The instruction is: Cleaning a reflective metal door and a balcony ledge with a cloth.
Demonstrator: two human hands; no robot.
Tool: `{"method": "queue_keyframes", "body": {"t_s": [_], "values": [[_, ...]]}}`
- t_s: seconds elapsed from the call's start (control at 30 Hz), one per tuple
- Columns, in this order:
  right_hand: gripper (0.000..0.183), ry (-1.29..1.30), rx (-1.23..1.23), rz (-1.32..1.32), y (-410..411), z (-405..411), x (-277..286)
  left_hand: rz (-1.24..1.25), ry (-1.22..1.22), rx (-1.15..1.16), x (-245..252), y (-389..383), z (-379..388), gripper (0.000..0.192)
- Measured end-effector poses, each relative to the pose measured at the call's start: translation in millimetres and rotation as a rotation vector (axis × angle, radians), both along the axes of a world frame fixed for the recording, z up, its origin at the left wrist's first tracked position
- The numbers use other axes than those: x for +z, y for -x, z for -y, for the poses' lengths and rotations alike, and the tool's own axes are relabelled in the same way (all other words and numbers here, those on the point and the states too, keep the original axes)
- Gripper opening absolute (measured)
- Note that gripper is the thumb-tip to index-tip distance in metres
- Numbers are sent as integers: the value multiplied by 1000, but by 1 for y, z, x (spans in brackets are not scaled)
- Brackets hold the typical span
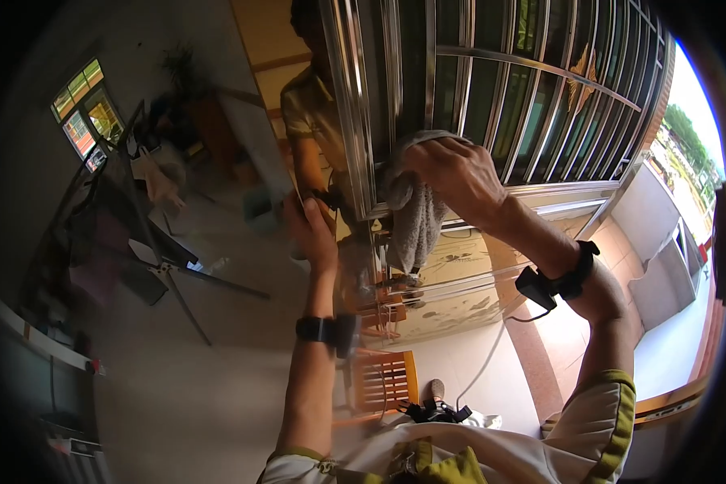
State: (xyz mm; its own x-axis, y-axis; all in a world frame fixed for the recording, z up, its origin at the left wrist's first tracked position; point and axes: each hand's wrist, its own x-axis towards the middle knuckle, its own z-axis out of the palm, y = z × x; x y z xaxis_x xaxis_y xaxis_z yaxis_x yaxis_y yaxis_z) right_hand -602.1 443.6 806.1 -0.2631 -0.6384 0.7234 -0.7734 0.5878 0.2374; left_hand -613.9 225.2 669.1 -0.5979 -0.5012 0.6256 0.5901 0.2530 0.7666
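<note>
My right hand (460, 172) is closed around a grey terry cloth (420, 227) and presses it to the lower corner of a polished metal door (354, 109) with upright bars. Part of the cloth hangs below my fingers. My left hand (316, 236) grips the door's side edge, thumb on the near face and the other fingers largely hidden. Below the bars, a shiny gold-toned panel (460, 260) mirrors the surroundings. A dark strap with a small device sits on each of my forearms.
A wooden slatted chair (384, 381) stands below, beside my foot (437, 388). From the right forearm device hangs a cable (484, 369). At left is a folding metal rack (166, 266) hung with clothes. Grey boards (659, 290) lean outside at right.
</note>
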Motion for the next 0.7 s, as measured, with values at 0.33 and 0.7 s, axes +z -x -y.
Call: {"method": "queue_keyframes", "body": {"t_s": [0.33, 0.7], "values": [[8, -49, -363, 361, -10, 18, 6, -47, -7, -5, 7, 3, -4, 45], [15, 625, -34, 560, -2, 21, -32, 7, -90, -80, 9, -7, -7, 43]]}}
